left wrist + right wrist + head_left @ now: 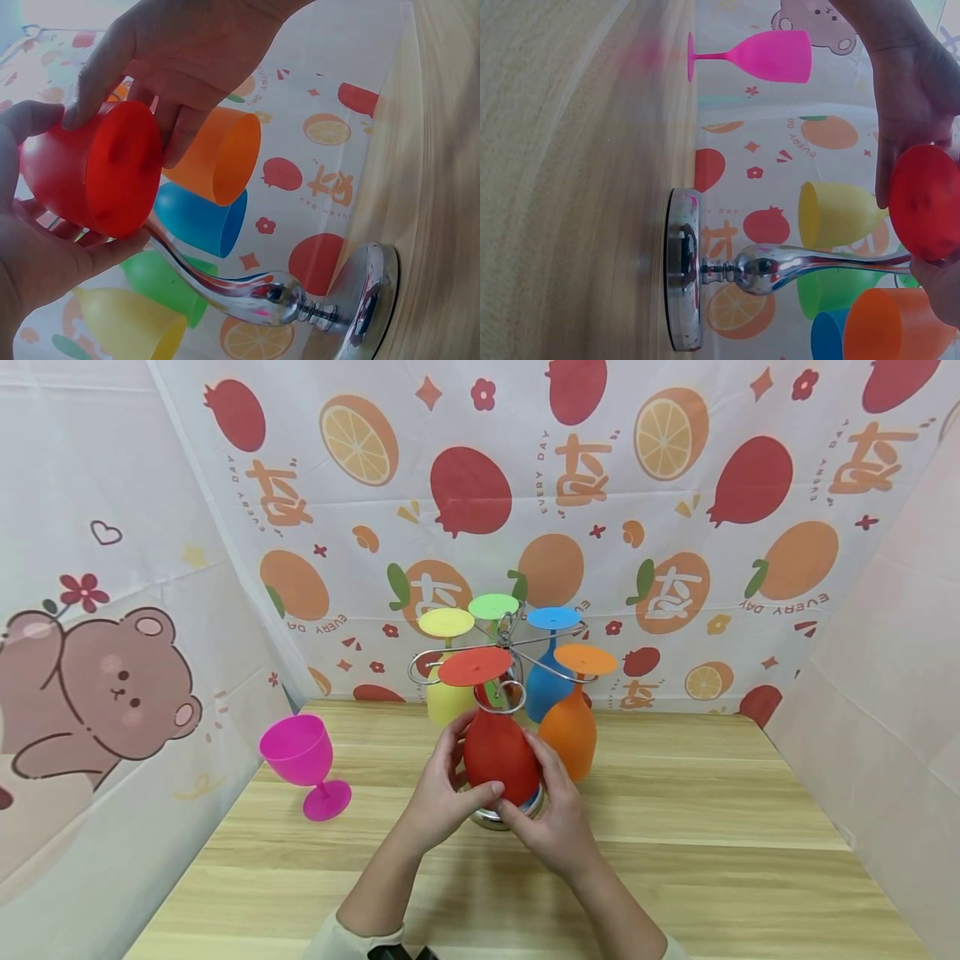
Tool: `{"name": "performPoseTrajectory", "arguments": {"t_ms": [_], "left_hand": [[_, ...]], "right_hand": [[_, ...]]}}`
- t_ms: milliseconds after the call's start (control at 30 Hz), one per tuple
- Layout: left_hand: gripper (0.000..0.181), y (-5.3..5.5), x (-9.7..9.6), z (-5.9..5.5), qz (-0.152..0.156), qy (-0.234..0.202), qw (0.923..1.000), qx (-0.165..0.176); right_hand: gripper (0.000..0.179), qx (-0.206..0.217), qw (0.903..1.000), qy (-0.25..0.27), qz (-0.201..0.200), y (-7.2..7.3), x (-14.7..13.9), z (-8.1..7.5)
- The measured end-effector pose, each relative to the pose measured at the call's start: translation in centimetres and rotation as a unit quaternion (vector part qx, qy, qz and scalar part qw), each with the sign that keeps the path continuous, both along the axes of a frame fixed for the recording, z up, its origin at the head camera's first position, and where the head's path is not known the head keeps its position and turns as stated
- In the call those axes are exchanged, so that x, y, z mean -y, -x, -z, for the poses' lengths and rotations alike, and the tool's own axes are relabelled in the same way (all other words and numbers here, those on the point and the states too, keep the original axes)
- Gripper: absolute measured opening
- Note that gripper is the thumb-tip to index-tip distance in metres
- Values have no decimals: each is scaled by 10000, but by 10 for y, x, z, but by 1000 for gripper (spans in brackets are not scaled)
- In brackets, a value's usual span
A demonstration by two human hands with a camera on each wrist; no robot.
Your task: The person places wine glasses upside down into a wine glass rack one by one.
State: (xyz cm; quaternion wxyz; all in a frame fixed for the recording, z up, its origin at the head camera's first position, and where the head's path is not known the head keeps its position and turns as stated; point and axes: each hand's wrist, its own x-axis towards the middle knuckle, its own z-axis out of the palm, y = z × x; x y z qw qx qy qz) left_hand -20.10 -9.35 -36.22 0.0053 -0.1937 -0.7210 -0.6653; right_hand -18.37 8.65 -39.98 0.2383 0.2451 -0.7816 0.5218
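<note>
A red plastic goblet hangs upside down at the front of a chrome goblet rack, its foot above a wire loop. My left hand holds its bowl from the left and my right hand from the right, thumbs close together in front. In the left wrist view the bowl's open rim faces the table, well above the rack's round base. Yellow, green, blue and orange goblets hang inverted around the rack's post.
A magenta goblet stands upright on the wooden table, to the left of the rack. Printed cloth with fruit patterns hangs behind, and more cloth closes off both sides.
</note>
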Motion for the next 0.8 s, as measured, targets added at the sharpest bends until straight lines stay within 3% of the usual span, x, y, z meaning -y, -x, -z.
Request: {"name": "performPoseTrajectory", "arguments": {"t_ms": [533, 800], "left_hand": [[91, -2, 2, 0, -33, 340, 9988, -364], [90, -2, 3, 1, -24, 429, 9980, -457]], "right_hand": [[95, -200, 9995, 151, -194, 1, 1, 2], [97, -56, 9994, 239, -243, 1, 2, 1]]}}
